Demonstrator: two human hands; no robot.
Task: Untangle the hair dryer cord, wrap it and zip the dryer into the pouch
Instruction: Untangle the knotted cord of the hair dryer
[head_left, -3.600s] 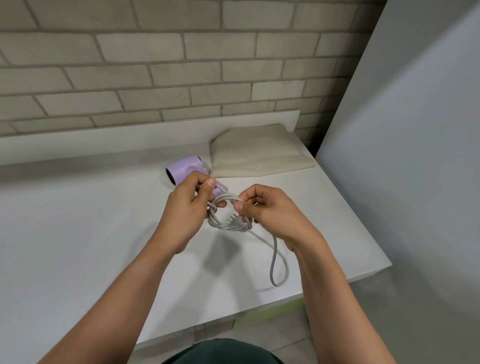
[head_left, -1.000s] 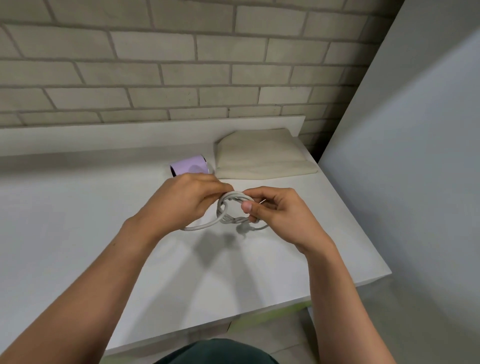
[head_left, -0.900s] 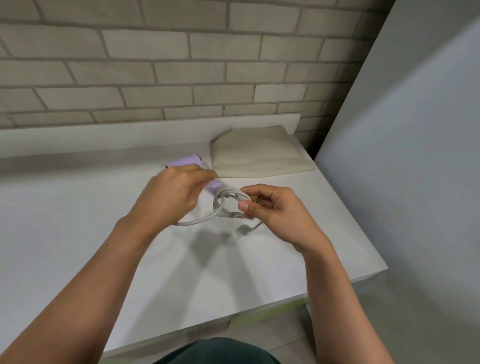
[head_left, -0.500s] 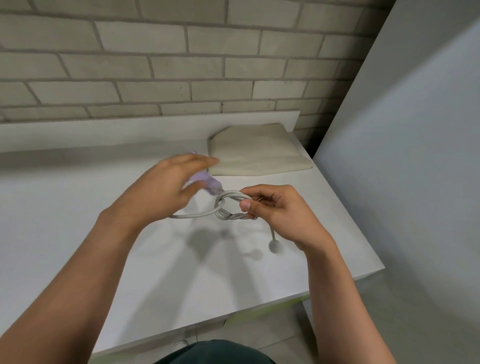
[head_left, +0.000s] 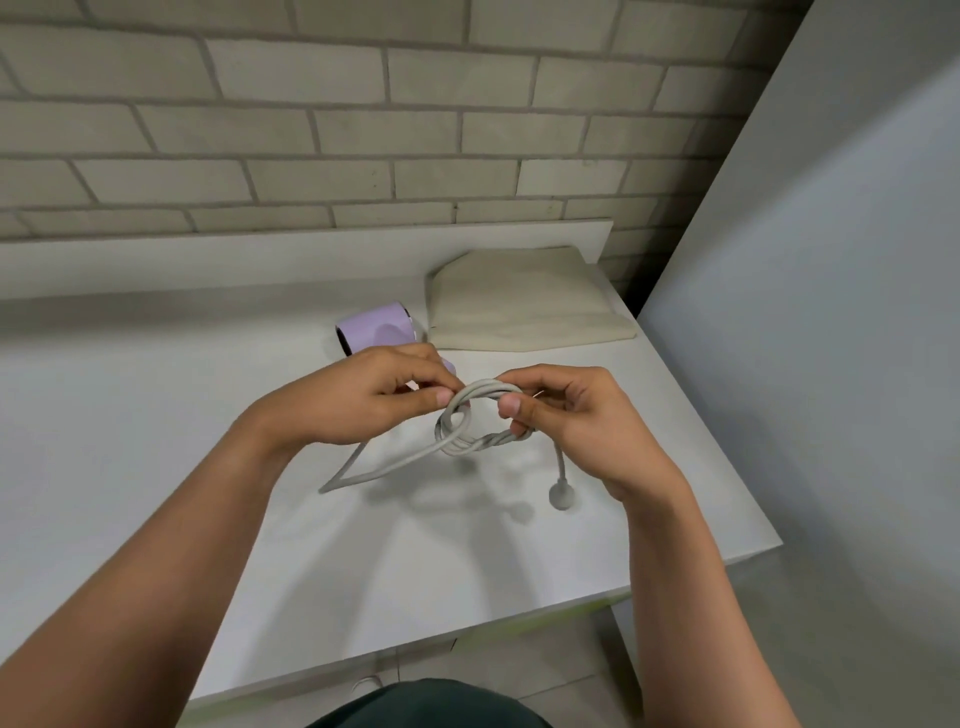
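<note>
Untangling looks to be the step in hand; wrapping and zipping are not yet begun. Furthest left, a slack run of the cord (head_left: 491, 441) sags from the knot to the white surface (head_left: 130, 415), bends sharply there, and climbs out of sight beneath the left hand (head_left: 358, 402). That hand's grip is closed on the cord, thumb and forefinger pinching the top of the loop. Just behind it the hair dryer (head_left: 374, 327) lies on its side on the surface, a lilac barrel with its handle mostly hidden by the hand.

Between the hands, held above the surface, the cord makes a small ring of several turns with a twisted stretch along its lower edge. The right hand (head_left: 576, 421) has its grip clamped on the ring's right side, thumb in front, fingers curled behind. Below it the plug (head_left: 561, 496) hangs free on a short tail.

To do this well, I would hold one pinch as an anchor, slacken the ring rather than draw it tight, and feed the plug end back through the turns. Tugging both ends would likely cinch the twist.

The cord looks smooth, round, pale grey and rubbery, springy enough to hold its curl. The dryer shell reads as hard matt plastic. Farther right and back, the pouch (head_left: 519, 306) lies flat near the surface's rear lip. It is soft beige cloth, and I cannot make out its zip.
</note>
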